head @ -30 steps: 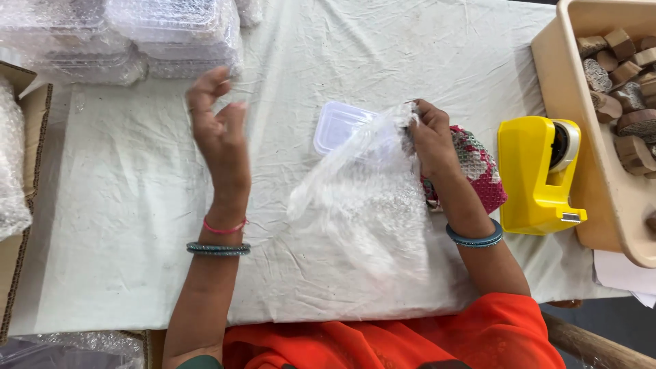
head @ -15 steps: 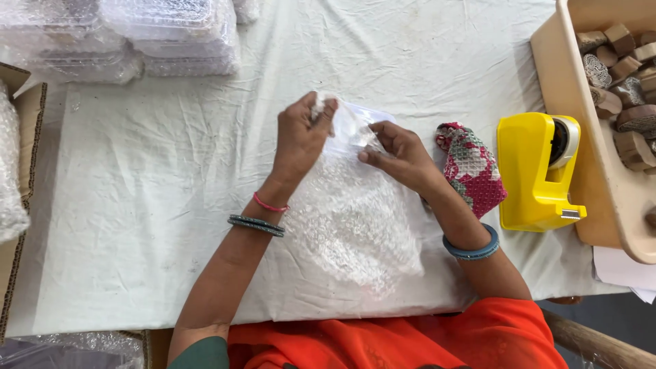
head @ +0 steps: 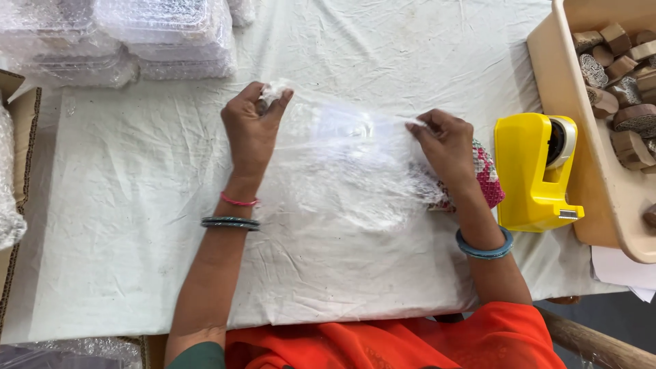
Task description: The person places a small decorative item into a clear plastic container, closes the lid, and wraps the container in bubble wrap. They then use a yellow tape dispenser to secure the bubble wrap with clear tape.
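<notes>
Clear bubble wrap sheet [head: 348, 164] lies stretched left-to-right on the white tablecloth [head: 137, 205] between both hands: left hand [head: 251, 126] pinches one far corner, right hand [head: 445, 143] the other (equally near).

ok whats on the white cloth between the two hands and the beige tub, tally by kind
clear bubble wrap sheet, pinched by left hand and right hand: 1
clear plastic box under the wrap: 1
pink patterned pouch: 1
yellow tape dispenser: 1
total: 4
</notes>
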